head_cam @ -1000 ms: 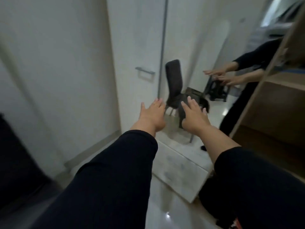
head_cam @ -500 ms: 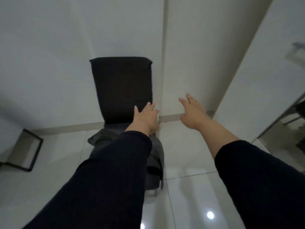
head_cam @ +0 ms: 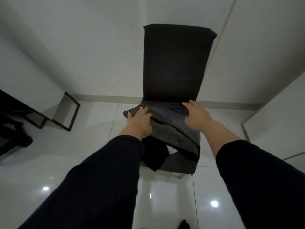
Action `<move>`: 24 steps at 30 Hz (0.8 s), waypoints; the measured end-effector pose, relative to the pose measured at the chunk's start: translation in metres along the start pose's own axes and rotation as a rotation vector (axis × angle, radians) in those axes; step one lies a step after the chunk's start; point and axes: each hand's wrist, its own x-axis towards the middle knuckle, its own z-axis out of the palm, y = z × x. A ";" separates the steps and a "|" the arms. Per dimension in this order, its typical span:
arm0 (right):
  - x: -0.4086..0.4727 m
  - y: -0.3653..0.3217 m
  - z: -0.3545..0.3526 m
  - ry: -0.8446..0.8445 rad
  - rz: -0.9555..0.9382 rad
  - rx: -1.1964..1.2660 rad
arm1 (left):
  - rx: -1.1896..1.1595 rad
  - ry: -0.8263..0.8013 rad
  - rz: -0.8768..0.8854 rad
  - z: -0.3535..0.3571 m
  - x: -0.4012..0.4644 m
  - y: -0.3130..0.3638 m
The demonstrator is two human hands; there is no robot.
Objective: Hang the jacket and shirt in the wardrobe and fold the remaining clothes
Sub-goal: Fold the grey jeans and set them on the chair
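Note:
A pair of dark grey jeans [head_cam: 171, 129] lies folded over the seat of a dark upholstered chair [head_cam: 176, 63]. My left hand [head_cam: 140, 123] rests flat on the jeans' left end, fingers spread. My right hand [head_cam: 196, 116] is at the jeans' far right edge by the chair back, fingers curled over the cloth. A black garment [head_cam: 155, 156] lies under the jeans at the seat's front, with a bit of pale cloth [head_cam: 172, 148] showing beside it.
The chair stands on glossy white floor tiles against a white wall. A black metal-framed table [head_cam: 66, 113] and dark furniture are at the left. White wardrobe panels [head_cam: 272, 80] rise at the right.
The view swung from the wardrobe and mirror to the chair. Both hands came down from mid-air onto the jeans on the seat.

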 end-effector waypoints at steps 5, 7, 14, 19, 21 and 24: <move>0.039 -0.038 0.032 -0.079 -0.067 0.023 | -0.159 -0.017 -0.119 0.021 0.013 -0.046; 0.056 -0.051 0.041 -0.113 -0.108 0.021 | -0.266 -0.006 -0.185 0.026 0.024 -0.059; 0.142 -0.091 0.054 -0.221 -0.235 -0.047 | -0.537 0.036 -0.377 0.042 0.069 -0.099; 0.198 -0.124 0.089 -0.302 -0.309 -0.070 | -0.639 0.009 -0.486 0.065 0.101 -0.139; 0.220 -0.139 0.109 -0.314 -0.328 -0.070 | -0.661 -0.001 -0.522 0.079 0.118 -0.156; 0.255 -0.154 0.144 -0.324 -0.339 -0.046 | -0.720 -0.003 -0.568 0.104 0.150 -0.178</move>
